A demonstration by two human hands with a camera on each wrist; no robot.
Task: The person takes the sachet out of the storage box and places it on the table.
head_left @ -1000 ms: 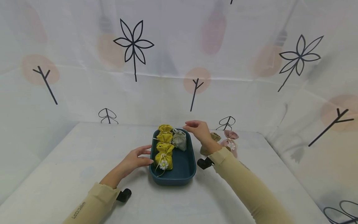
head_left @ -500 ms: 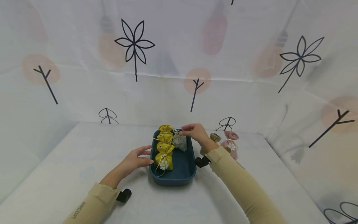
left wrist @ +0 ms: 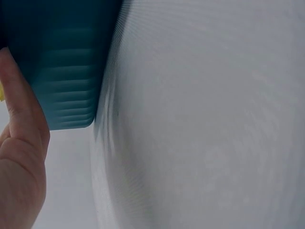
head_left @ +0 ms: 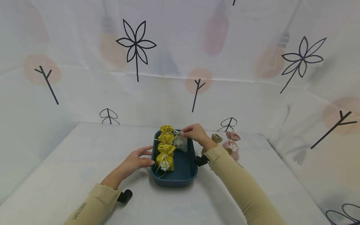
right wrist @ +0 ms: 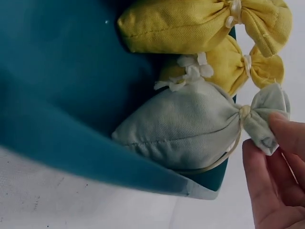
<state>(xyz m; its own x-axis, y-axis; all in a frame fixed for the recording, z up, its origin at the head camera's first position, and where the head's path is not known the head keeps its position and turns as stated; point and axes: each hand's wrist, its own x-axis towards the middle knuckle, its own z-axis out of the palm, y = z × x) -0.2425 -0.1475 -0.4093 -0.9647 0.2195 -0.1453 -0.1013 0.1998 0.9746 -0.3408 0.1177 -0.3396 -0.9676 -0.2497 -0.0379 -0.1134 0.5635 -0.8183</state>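
Observation:
A deep blue-green box (head_left: 183,168) holds yellow drawstring pouches (head_left: 165,150) in a row along its left side. A grey-green drawstring pouch (head_left: 181,145) leans in the back right corner. My right hand (head_left: 199,133) pinches that pouch's gathered top; in the right wrist view the thumb lies on the ruffled cloth above the tie, fingers beneath. The pouch's body (right wrist: 183,124) still rests inside the box, beside the yellow ones. My left hand (head_left: 135,162) touches the box's left wall with fingers spread. In the left wrist view part of that hand (left wrist: 24,138) lies against the ribbed wall.
Right of the box, partly behind my right forearm, stand an olive pouch (head_left: 216,138) and a pink pouch (head_left: 232,144) with a flower. A white cloth covers the table (head_left: 157,206). A patterned curtain (head_left: 168,62) hangs behind it.
My right hand has moved left from the box's back right rim to the grey-green pouch and taken its top between the fingers. The left hand has stayed in place.

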